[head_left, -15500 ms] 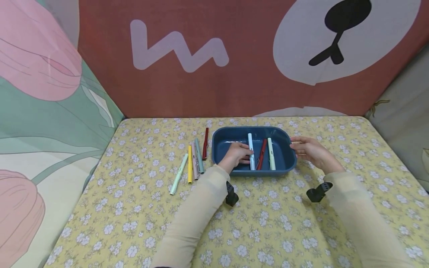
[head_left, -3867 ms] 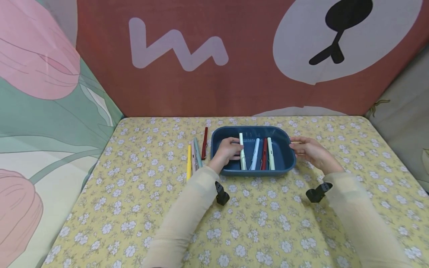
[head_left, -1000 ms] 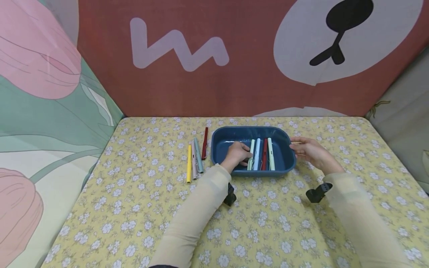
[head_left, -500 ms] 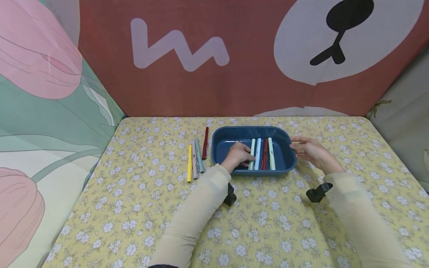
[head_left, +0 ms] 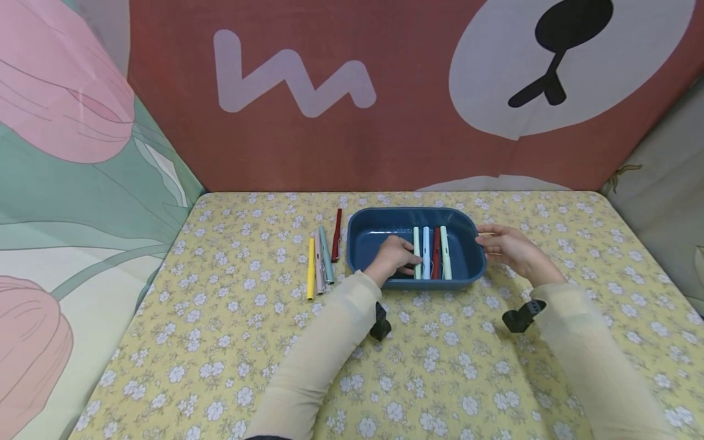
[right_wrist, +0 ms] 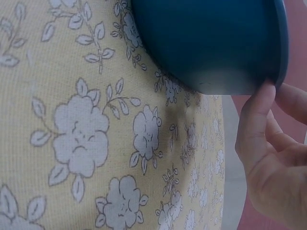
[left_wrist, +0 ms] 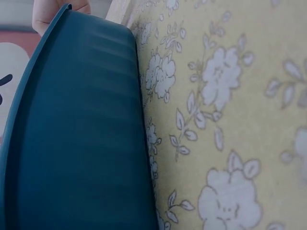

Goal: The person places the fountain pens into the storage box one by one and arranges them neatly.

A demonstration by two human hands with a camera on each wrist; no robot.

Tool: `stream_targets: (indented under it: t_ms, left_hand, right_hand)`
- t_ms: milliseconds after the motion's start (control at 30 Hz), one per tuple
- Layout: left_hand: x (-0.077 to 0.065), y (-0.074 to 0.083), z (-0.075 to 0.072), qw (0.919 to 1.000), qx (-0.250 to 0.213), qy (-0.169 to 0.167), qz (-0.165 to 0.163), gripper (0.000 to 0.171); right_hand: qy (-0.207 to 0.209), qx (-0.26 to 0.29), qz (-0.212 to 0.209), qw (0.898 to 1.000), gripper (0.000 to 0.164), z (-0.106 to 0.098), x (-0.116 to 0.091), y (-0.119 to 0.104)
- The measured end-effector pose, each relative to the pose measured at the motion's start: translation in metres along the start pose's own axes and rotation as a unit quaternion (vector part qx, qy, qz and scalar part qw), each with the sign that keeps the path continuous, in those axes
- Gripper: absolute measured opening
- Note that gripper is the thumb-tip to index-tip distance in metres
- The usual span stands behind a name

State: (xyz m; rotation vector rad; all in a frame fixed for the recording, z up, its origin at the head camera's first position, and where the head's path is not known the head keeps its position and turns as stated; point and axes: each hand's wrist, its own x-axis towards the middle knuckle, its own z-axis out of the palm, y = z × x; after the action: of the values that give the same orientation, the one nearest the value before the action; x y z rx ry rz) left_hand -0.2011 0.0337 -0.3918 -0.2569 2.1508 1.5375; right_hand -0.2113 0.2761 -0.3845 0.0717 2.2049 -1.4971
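In the head view my left hand (head_left: 393, 255) reaches into the dark blue plastic box (head_left: 376, 285), its thumb and fingers pinching the lower part of a pale green pen (head_left: 417, 238). Right of that pen lie a light blue pen (head_left: 426, 244), a red pen (head_left: 436, 247) and another pale green pen (head_left: 445, 250), roughly parallel. My right hand (head_left: 514, 249) touches the box's right end with extended fingers. The right wrist view shows those fingertips against the rim of the box (right_wrist: 216, 43). Only the outer wall of the box (left_wrist: 86, 124) fills the left wrist view, hiding the pens.
Left of the box, a yellow pen (head_left: 311, 269), a pinkish pen (head_left: 318, 263), a grey-green pen (head_left: 326, 253) and a dark red pen (head_left: 337, 235) lie on the floral tablecloth (head_left: 220, 342). A printed fabric wall (head_left: 396, 146) stands behind the table.
A pale green pen has gone from the table into the box, left of the light blue one. Over the last second it and the light blue pen shifted slightly right. My right hand stayed put.
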Motion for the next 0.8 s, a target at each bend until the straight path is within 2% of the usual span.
stream_targets:
  t_ms: [267,467,800]
  left_hand:
    - [-0.001,-0.002,-0.004,0.9996,-0.008,-0.026,0.001,0.042]
    - [-0.003,-0.002,-0.006,0.9995,-0.004,-0.032,-0.002,0.042]
    - [-0.007,-0.001,-0.015,0.9974,0.069,-0.018,0.008,0.044]
  right_hand:
    - [0.001,0.004,0.004,1.000,0.061,0.000,0.000,0.001]
    - [0.000,0.007,0.004,1.000,0.061,0.000,-0.001,0.000]
    - [0.003,-0.002,0.002,1.000,0.061,0.001,0.000,0.000]
